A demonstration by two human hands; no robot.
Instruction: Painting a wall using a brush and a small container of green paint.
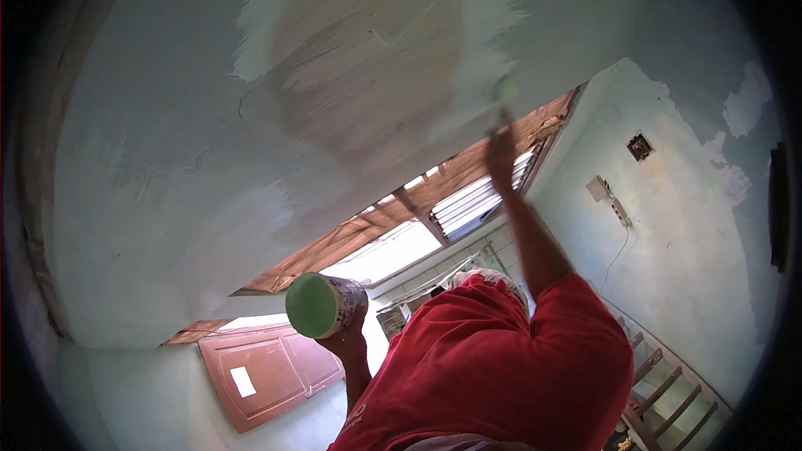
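Observation:
My left hand [349,336] supports a paint pot [351,299], tilted so that its pale green inside shows. My fingers are wrapped round the pot's side and lower part. Raised up and to the right, my right hand [501,157] is closed round a paintbrush [505,108]. The brush's greenish bristles, slightly blurred, are at the large pale green painted surface [167,167] above me; whether they touch it I cannot tell. A big greyish-brown patch [368,58] with ragged, lighter green strokes at its sides marks that surface. Red sleeves and a red shirt cover my upper body.
Along the painted surface's edge runs a brown wooden frame [334,244] with a louvred window [472,207]. A reddish-brown door [259,372] is at lower left. The right wall [668,259] carries a white socket box [598,189] with a hanging cord. A wooden ladder [660,390] leans at lower right.

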